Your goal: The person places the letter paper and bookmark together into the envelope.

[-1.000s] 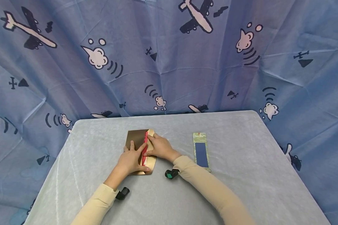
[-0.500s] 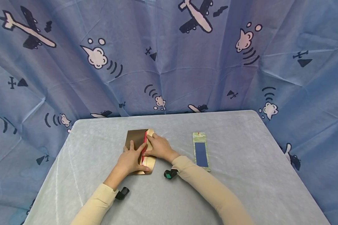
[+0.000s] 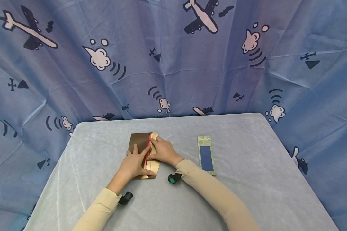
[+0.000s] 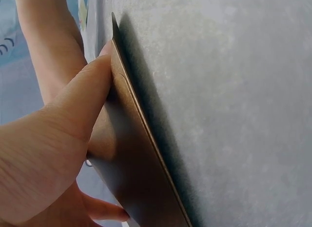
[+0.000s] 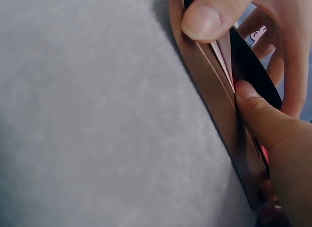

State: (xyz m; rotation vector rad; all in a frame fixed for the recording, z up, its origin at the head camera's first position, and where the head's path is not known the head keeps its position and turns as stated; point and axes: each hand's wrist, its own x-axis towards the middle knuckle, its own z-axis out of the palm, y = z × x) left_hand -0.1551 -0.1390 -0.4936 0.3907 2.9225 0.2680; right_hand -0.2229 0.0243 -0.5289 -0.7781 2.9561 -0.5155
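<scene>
A flat brown envelope-like sleeve with a pale gold flap lies at the table's middle left. A red edge shows in its opening, and in the right wrist view thin pale edges show there too. My left hand rests on the sleeve, fingers spread over the brown face and thumb on the flap side. From the right, my right hand reaches across the flap, its index finger and thumb apart along the red edge. In the right wrist view the right thumb presses into the opening.
To the right lies a green patterned packet with a dark blue panel, partly behind my right sleeve. A pale grey cloth covers the table. Behind it hangs a blue curtain printed with planes.
The red edge shows as a thinner strip in the opening than a second ago. My right hand has shifted very slightly left; my left hand stays in place.
</scene>
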